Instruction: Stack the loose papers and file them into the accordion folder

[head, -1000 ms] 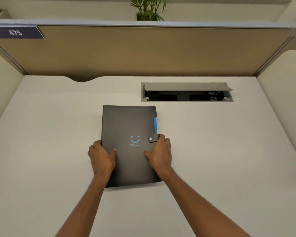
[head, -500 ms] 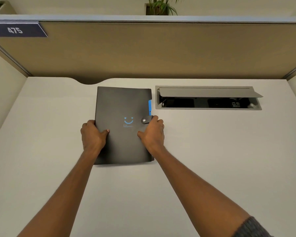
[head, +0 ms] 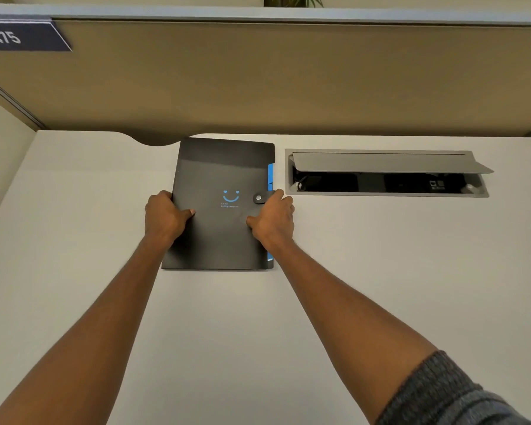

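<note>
A black accordion folder [head: 218, 170] with a blue smile print lies flat and closed on the white desk [head: 74, 240], its snap strap fastened on the right side. Blue tabs show along its right edge. My left hand [head: 164, 216] grips the folder's left edge, thumb on the cover. My right hand [head: 273, 219] holds the right edge just below the snap strap. No loose papers are in view.
A grey cable hatch [head: 387, 162] with its lid propped open sits in the desk right of the folder. A tan partition [head: 288, 81] with a "475" label [head: 5, 36] closes the far side, with a notch in the desk edge beside the folder's far left corner.
Both hands have slid the folder away from me across the desk, until its far edge lies close to the partition. The grip is unchanged.
</note>
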